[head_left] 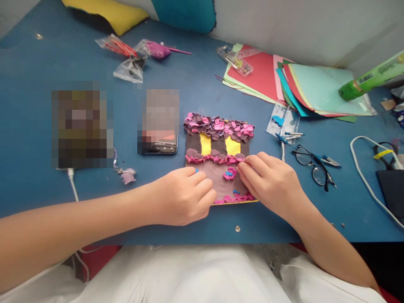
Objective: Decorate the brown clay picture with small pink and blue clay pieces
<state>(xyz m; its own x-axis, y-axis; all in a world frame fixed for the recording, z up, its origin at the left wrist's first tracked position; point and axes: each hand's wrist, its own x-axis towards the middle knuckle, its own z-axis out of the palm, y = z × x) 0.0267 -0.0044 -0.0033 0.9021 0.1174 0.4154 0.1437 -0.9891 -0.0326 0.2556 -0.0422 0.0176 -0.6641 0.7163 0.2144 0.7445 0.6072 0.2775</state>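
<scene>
Left hand [186,195]: curled into a loose fist over the left side of the square mauve-and-dark-brown clay panel [217,183], small blue clay bit [197,170] peeking out by the fingers, can't really tell if it's gripped
Right hand [268,181]: fingertips bunched by the panel's right side, can't tell if they've got anything
Panel: flat on the blue worktop [205,233]
Ruffled pink-and-blue clay flower [229,173]: on the panel, just beside the right fingertips
</scene>
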